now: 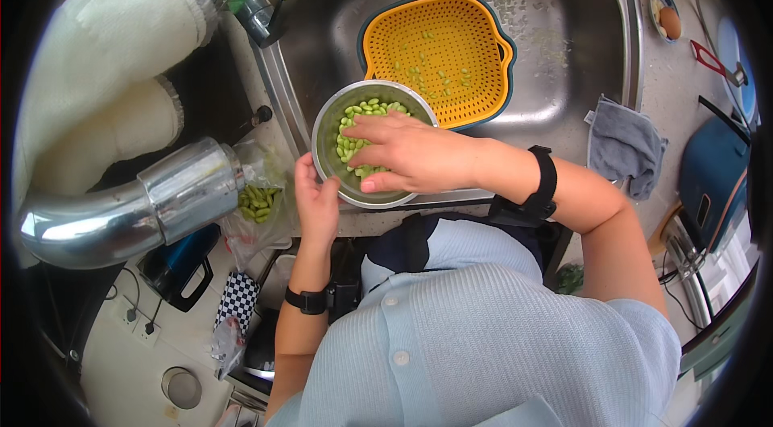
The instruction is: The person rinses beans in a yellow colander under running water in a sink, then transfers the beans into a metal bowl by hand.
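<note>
A round stainless steel bowl of shelled green beans is held at the sink's near edge. My left hand grips its lower left rim, thumb and fingers on either side. Over the beans lies my right hand, palm down with fingers apart; its palm side is hidden, so whether it holds any beans is unclear. Behind the bowl, partly covered by it, a yellow colander nested in a dark blue basin stands in the stainless steel sink. Several loose beans are scattered on the colander's floor.
A plastic bag of green pods lies left of my left hand. A chrome pipe juts in at the left. Right of the sink are a grey cloth, a small bowl with an egg, and a blue appliance.
</note>
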`<move>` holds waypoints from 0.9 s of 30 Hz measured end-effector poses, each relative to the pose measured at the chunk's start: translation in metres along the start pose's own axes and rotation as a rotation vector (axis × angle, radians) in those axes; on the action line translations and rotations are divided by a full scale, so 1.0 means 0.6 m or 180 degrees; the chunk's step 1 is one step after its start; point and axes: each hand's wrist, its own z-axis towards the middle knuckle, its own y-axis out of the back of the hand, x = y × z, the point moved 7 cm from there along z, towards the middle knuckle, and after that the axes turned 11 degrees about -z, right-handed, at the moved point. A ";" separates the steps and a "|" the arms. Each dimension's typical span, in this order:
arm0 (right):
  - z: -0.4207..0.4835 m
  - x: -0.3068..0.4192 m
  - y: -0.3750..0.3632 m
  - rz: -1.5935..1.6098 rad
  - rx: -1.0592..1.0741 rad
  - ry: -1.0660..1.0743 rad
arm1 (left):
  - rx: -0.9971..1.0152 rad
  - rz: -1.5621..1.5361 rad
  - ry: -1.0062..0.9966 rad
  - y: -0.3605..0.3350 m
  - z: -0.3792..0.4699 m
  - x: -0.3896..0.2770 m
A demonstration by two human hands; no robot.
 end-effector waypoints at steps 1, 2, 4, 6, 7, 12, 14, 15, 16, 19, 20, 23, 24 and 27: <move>-0.006 -0.010 0.006 0.0005 0.0001 0.0005 | -0.0011 -0.0026 -0.0036 0.003 0.001 0.003; -0.008 -0.048 0.014 0.1131 -0.0038 -0.0551 | -0.0029 -0.0054 -0.0072 0.006 0.002 0.004; -0.037 -0.147 0.020 0.2781 -0.0426 -0.1517 | 0.0000 0.0047 -0.0084 0.012 0.003 0.007; -0.076 -0.253 0.020 0.2088 -0.0587 -0.2210 | 0.0016 0.0146 -0.0097 0.019 0.004 0.010; -0.092 -0.291 0.023 0.0859 -0.0390 -0.2440 | 0.0004 0.0129 -0.0078 0.023 0.005 0.012; -0.161 -0.378 -0.128 -0.1098 0.1641 -0.1772 | -0.0010 0.0051 0.0082 0.017 0.003 0.005; -0.164 -0.381 -0.144 -0.1021 0.1701 -0.1625 | 0.0021 0.0054 -0.0010 0.017 0.002 0.002; -0.166 -0.380 -0.152 -0.0963 0.1758 -0.1500 | 0.0008 0.0055 -0.0002 0.018 0.001 0.002; -0.167 -0.380 -0.155 -0.0958 0.1699 -0.1412 | -0.0001 0.0036 0.0007 0.018 0.001 0.002; -0.177 -0.387 -0.173 -0.0590 0.2060 -0.1578 | -0.0024 0.0028 0.0013 0.021 0.001 0.004; -0.177 -0.387 -0.174 -0.0588 0.2066 -0.1578 | -0.0033 0.0040 0.0003 0.023 0.002 0.004; -0.183 -0.379 -0.183 -0.0607 0.2624 -0.1628 | -0.0027 -0.0001 0.0016 0.026 0.002 0.006; -0.180 -0.372 -0.179 -0.0535 0.2623 -0.1605 | -0.0033 -0.0004 0.0013 0.027 0.002 0.006; -0.177 -0.369 -0.183 -0.0461 0.2596 -0.1572 | -0.0025 -0.0042 0.0025 0.029 0.001 0.007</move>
